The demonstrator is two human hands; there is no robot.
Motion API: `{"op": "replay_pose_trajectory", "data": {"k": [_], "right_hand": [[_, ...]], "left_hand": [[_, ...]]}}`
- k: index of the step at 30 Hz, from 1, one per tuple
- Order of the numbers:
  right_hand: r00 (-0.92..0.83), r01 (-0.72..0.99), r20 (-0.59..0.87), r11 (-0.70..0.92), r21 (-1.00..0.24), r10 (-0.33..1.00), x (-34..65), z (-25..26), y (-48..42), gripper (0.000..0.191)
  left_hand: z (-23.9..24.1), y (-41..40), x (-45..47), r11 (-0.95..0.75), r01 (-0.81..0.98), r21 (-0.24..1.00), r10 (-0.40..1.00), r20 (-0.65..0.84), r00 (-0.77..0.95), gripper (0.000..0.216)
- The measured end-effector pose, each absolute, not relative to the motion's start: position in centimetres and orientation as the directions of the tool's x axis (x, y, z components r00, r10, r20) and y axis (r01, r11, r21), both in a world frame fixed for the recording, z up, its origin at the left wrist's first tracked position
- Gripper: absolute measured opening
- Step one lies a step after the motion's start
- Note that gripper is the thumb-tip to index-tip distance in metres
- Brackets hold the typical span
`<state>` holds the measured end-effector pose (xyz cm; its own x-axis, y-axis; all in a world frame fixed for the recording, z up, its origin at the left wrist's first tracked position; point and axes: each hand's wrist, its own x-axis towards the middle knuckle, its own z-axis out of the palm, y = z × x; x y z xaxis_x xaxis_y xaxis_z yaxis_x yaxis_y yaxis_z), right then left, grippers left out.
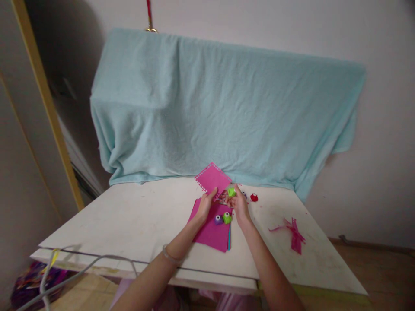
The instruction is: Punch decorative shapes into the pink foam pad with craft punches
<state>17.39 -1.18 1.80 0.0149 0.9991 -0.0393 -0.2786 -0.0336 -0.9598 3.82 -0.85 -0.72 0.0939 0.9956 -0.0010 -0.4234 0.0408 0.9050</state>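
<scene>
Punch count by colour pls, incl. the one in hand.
Green punches: 2 (one in the right hand)
Purple punches: 2 (one mostly hidden by the right hand, looks purple)
Red punch: 1
Total visible: 5

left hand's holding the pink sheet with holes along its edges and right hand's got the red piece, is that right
Not quite: the right hand holds a green piece, as the head view shows; the red piece lies on the table. The left hand does hold the pink sheet with holes along its edges.
</scene>
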Motion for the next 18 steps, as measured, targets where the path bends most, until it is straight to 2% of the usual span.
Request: {"op": "replay_pose_trajectory", "data": {"k": [7, 18], "right_hand": [[-0.043, -0.421, -0.123, -0.13, -0.897, 0.991, 17.65, 1.75, -0.73, 0.06], [-0.11, -0.495, -0.154, -0.188, -0.848, 0.982, 17.83, 2.12, -1.15, 0.057]], "left_hand": [[-0.75, -0.87, 4.06, 0.011, -0.469, 0.883, 0.998, 0.021, 0.062, 0.054], [-0.69, -0.76, 3.86, 0.024, -0.493, 0.87, 0.998, 0.011, 0.068, 0.054]]}}
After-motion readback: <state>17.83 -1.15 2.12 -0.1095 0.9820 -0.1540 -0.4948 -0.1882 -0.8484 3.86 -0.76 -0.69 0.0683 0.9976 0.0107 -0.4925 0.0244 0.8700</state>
